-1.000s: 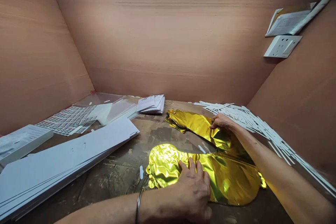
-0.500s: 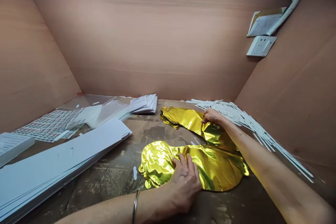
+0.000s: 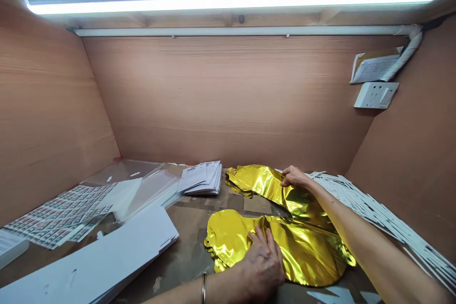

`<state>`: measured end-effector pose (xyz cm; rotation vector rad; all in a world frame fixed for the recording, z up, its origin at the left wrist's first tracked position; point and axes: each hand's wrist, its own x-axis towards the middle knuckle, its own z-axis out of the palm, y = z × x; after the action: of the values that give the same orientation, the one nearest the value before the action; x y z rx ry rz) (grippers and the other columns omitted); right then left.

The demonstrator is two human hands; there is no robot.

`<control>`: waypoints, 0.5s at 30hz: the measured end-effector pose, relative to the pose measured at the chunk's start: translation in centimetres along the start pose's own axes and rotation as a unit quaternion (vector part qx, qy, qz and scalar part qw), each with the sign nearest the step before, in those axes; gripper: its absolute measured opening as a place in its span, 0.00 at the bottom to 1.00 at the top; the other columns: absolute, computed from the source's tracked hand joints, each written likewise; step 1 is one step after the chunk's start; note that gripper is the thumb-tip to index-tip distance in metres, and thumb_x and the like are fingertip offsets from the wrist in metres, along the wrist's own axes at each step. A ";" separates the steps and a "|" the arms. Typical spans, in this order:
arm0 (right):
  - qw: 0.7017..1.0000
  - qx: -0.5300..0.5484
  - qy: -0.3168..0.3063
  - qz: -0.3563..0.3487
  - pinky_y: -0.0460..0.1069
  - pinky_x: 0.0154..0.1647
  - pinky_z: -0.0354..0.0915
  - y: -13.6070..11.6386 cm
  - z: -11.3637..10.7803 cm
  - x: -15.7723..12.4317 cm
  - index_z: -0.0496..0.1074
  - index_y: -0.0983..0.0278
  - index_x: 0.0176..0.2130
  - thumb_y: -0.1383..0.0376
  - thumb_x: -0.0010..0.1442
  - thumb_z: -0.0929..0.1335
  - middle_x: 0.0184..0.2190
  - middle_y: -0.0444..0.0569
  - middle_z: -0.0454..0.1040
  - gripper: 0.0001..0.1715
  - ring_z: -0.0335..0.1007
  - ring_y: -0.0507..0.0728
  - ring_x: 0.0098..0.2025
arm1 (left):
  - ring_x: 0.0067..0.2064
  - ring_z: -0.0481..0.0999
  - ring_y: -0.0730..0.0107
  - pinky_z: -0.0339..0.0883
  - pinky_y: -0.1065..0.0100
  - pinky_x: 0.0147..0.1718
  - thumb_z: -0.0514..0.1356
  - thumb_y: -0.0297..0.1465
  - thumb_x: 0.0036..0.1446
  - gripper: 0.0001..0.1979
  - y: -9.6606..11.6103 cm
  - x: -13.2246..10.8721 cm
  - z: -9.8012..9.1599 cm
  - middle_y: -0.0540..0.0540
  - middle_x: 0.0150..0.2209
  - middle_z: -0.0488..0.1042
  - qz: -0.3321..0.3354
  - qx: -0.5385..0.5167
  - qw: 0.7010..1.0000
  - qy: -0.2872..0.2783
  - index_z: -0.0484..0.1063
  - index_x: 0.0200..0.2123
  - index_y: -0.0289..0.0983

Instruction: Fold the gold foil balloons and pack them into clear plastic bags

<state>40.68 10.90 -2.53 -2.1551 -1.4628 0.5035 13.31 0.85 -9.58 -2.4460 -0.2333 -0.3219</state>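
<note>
A long, crumpled gold foil balloon [image 3: 302, 251] lies bent across the worn work surface [image 3: 188, 251], with several layers showing at its edges. My left hand [image 3: 262, 266], wearing a thin metal bangle [image 3: 204, 289], presses on its lower lobe with fingers apart. My right hand [image 3: 296, 178] curls over the foil's upper part near the far end, gripping it and lifting it slightly. The foil beneath both hands is hidden.
A heap of white paper strips [image 3: 374, 213] lies right of my right arm. At left are white card sheets [image 3: 96, 256], printed label sheets [image 3: 60, 213], clear plastic sleeves [image 3: 142, 185] and stacked printed cards [image 3: 201, 178]. Wooden walls surround the bench, with a wall socket [image 3: 375, 95] at right.
The view has tilted upward, bringing a bright lamp into sight and moving the bench lower in the frame. Both hands stay on the gold foil, whose folds have shifted slightly.
</note>
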 end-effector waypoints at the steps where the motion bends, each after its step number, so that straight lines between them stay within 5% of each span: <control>1: 1.000 -0.007 -0.004 -0.003 0.43 0.18 0.47 0.0 0.0 0.9 0.70 0.68 0.20 0.66 0.34 0.72 0.11 0.36 0.60 0.09 0.54 0.47 0.16 | 0.44 0.67 0.35 0.62 0.49 0.28 0.45 0.28 0.55 0.20 -0.6 0.5 0.4 0.23 0.46 0.65 0.007 0.000 1.000 -0.003 0.64 0.45 0.20; 8: 0.995 -0.090 -0.047 0.008 0.45 0.25 0.62 1.5 1.0 5.4 0.68 0.70 0.31 0.60 0.56 0.64 0.27 0.42 0.69 0.14 0.65 0.49 0.26 | 0.44 0.68 0.38 0.63 0.49 0.28 0.44 0.28 0.55 0.20 -3.5 3.7 3.0 0.23 0.47 0.64 0.011 -0.038 0.998 -0.040 0.63 0.46 0.20; 15: 0.984 -0.177 0.007 0.020 0.51 0.36 0.63 1.6 0.6 4.8 0.69 0.69 0.35 0.60 0.50 0.68 0.35 0.48 0.70 0.15 0.66 0.58 0.38 | 0.46 0.64 0.36 0.63 0.48 0.30 0.46 0.29 0.53 0.22 -5.1 4.4 4.6 0.25 0.49 0.61 -0.001 -0.106 0.992 -0.063 0.60 0.49 0.22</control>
<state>43.28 15.00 -4.14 -2.4561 -1.6034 0.2542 17.07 8.07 -8.80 -2.6789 -0.2688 -0.2031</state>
